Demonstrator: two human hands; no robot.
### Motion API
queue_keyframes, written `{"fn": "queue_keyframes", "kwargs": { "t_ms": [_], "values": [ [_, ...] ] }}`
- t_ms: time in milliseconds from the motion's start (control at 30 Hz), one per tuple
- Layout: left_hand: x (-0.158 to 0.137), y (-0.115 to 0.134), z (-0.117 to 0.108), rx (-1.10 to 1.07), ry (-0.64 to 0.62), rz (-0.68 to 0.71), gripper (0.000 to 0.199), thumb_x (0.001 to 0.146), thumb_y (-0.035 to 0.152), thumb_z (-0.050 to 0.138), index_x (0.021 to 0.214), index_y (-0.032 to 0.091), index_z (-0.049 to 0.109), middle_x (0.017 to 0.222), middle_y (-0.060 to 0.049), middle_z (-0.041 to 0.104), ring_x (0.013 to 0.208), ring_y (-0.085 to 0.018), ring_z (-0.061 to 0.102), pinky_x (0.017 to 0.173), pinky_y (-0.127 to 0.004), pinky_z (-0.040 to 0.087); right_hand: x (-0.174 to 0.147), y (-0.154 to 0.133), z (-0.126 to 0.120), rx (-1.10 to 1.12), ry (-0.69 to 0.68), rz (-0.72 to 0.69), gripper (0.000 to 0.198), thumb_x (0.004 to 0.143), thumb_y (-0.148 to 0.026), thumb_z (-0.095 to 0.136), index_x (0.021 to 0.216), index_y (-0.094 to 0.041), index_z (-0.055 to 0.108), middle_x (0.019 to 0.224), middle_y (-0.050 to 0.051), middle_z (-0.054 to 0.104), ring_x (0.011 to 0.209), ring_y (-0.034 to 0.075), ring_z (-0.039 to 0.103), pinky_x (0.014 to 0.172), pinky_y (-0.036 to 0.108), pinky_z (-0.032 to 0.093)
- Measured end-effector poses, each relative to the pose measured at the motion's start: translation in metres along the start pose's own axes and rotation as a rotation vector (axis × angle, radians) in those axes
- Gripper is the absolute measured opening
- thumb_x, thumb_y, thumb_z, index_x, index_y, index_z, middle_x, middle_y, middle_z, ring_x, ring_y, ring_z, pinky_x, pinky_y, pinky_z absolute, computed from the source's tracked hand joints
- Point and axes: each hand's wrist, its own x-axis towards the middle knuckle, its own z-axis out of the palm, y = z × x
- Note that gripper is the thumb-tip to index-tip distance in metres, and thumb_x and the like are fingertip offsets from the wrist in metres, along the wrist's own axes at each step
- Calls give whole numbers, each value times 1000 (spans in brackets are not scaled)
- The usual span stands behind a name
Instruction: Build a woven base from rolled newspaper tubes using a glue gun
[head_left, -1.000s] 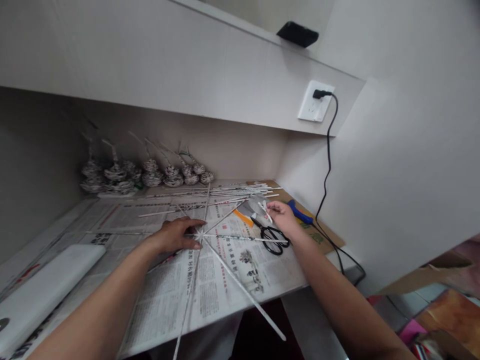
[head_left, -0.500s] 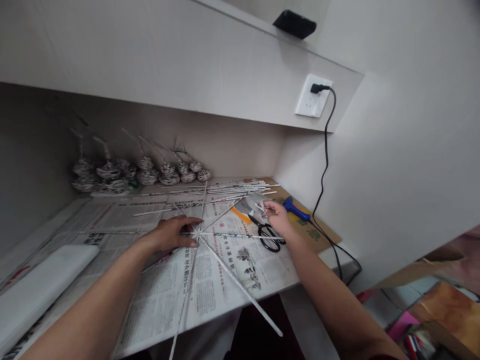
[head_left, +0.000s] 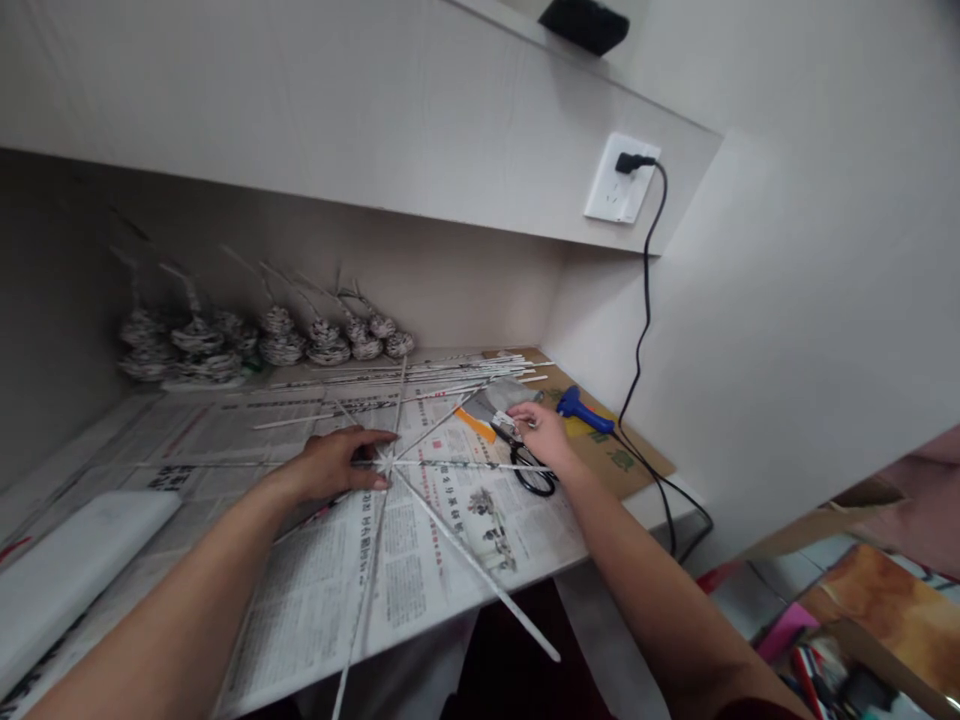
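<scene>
1. While we look down at the table, newspaper covers most of its top, and a sheet of cardboard lies at the right.
2. Our star of paper sticks rests near the middle of the newspaper, its arms fanning out from one hub; two of them run past the front edge.
3. Flat at our left lies a long white box.
4. Along the back wall we see a row of woven gourds with thin stems, and to their right a pile of loose sticks.
5. Our left hand is spread, thumb and forefinger on either side of the hub; whether they press on it, we cannot tell.
6. Our right hand is narrowed to a pinch on a white scrap, over the black scissors.
7. On the cardboard, just right of that hand, we have a blue tool.
8. Beside the scissors, to the left, lies an orange strip.
9. Smallest is the white scrap at our right fingertips.
</scene>
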Motion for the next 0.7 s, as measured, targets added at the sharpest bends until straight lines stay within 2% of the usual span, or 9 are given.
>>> {"fn": "queue_keyframes", "kwargs": {
  "t_ms": [167,300,367,533,700],
  "values": [
    [0,0,0,-2,0,0,75,63,60,65,130,29,52,108,-4,63,100,-24,59,84,-31,43,-5,-7,-2,-166,-9,-55,17,74,-11,57,82,-18,71,83,6,72,80,19,65,76,31,48],
    [0,-1,0,-9,0,-9,76,63,59,65,131,29,51,107,-4,64,99,-24,59,84,-30,43,-8,-13,-7,-430,-23,-201,18,75,-11,57,80,-19,73,86,7,72,90,22,60,86,35,43],
    [0,-1,0,-14,3,-5,76,63,59,65,131,28,52,107,-5,64,98,-24,59,84,-30,43,-8,-15,-10,-487,-64,-244,20,76,-11,56,82,-19,74,88,8,71,91,22,59,88,34,41],
    [-1,3,-1,-40,13,-10,76,62,59,66,129,27,54,107,-6,64,98,-25,59,85,-33,44,-9,-19,-16,-463,-174,-194,24,78,-14,57,95,-17,74,95,8,70,89,19,61,83,26,43],
    [-3,6,-3,-45,20,-22,76,60,59,66,128,28,54,109,-5,64,100,-26,59,85,-33,43,-10,-25,-20,-480,-199,-152,22,82,-21,57,96,-18,74,95,8,71,89,18,62,81,25,43]
  ]
}}
